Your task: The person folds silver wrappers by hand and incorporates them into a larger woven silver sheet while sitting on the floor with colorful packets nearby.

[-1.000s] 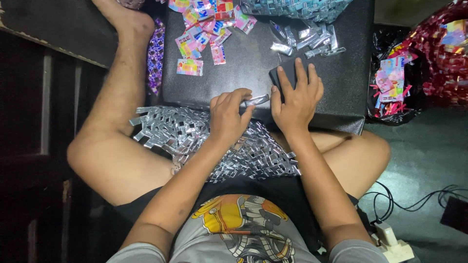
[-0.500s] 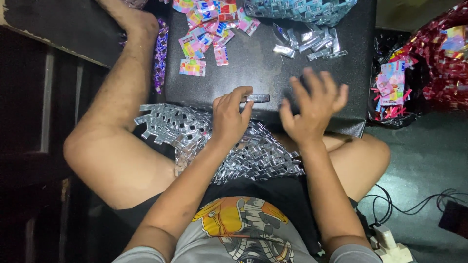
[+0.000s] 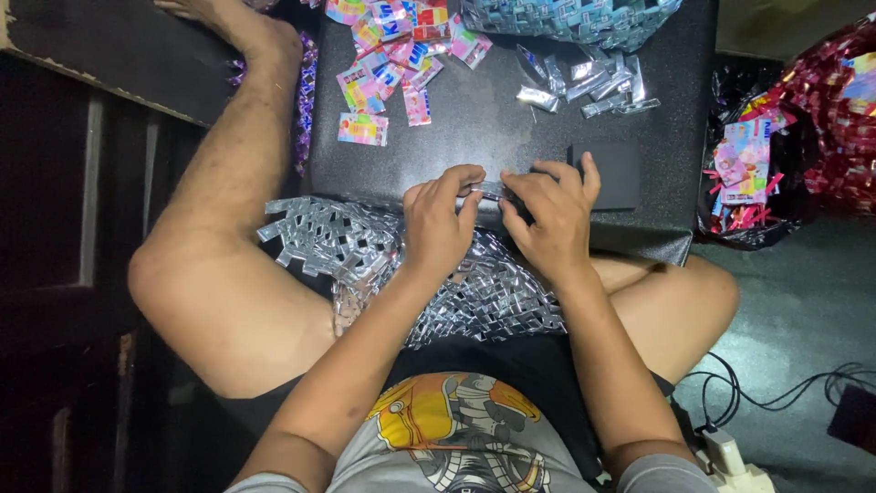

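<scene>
Silver folded strip [image 3: 490, 190] is pinched between both hands at frame centre, over the near edge of the black table [image 3: 484, 137]. Left hand [image 3: 440, 224] grips its left end, right hand [image 3: 547, 215] its right end, fingers curled. Woven silver mat [image 3: 365, 251] lies at seven o'clock; coloured wrappers [image 3: 392, 55] at eleven.

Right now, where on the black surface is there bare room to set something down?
Bare black surface lies between the colourful wrappers and the silver folded strips, above both hands. The far edge, beside the woven blue piece, is crowded.
</scene>
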